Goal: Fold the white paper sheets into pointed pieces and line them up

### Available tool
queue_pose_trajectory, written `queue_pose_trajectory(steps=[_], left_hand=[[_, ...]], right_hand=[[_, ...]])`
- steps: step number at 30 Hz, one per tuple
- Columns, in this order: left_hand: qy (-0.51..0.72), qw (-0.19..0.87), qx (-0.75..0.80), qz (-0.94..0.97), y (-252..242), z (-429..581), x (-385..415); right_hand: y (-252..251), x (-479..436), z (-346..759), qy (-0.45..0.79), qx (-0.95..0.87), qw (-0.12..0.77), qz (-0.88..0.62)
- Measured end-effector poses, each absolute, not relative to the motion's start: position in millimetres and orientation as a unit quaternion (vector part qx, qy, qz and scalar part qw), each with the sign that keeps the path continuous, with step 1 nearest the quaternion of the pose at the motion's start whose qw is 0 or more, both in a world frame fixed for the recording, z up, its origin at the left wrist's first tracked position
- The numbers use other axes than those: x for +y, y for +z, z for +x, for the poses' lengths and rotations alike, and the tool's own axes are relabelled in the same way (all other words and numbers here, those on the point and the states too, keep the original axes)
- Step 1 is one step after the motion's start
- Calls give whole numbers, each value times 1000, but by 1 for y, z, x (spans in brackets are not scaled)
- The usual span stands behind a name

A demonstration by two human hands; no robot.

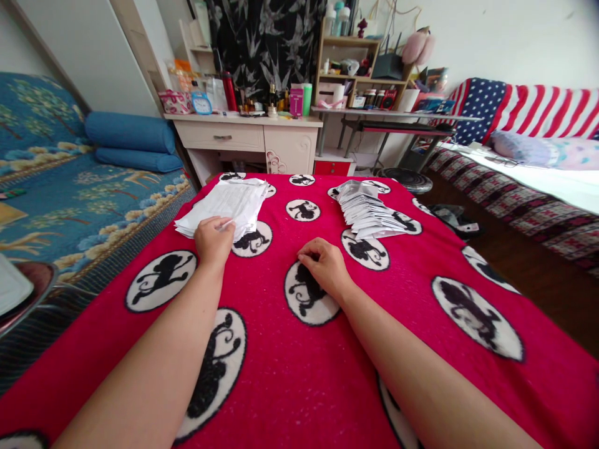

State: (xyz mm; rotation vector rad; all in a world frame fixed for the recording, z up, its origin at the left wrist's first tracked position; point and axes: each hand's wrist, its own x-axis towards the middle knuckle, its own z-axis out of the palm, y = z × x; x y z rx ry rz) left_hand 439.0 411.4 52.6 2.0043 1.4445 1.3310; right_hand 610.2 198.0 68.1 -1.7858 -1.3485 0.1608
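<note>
A loose stack of white paper sheets (227, 201) lies at the far left of the red cloth. My left hand (214, 240) is at its near edge, with the fingers closed on the corner of a sheet. Over a monkey-patterned circle in the middle, my right hand (324, 265) has its thumb and fingertips pressed together, and nothing shows between them. Beyond it to the right, a fanned pile of folded papers (369, 212) rests on the cloth, apart from both hands.
The red cloth (290, 374) with black-and-white circles covers the surface before me. A blue patterned sofa (88, 206) stands on the left. At the back are a white dresser (224, 136) with bottles and a desk (397, 113). A bed (515, 187) is on the right.
</note>
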Motion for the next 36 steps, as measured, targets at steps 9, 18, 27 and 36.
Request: queue_pose_trajectory(steps=[9,18,27,36], left_hand=[[489,99,524,690,64,436,402],[363,-37,176,914,99,484,287],[252,54,169,951,96,490,252],[197,91,179,960,73,441,270]], right_hand=[[66,199,611,86,-516,469,-712],[60,201,616,80,-436,596,-669],[63,194,621,39,-516,493,-699],[63,183,628,49,-546,485,-681]])
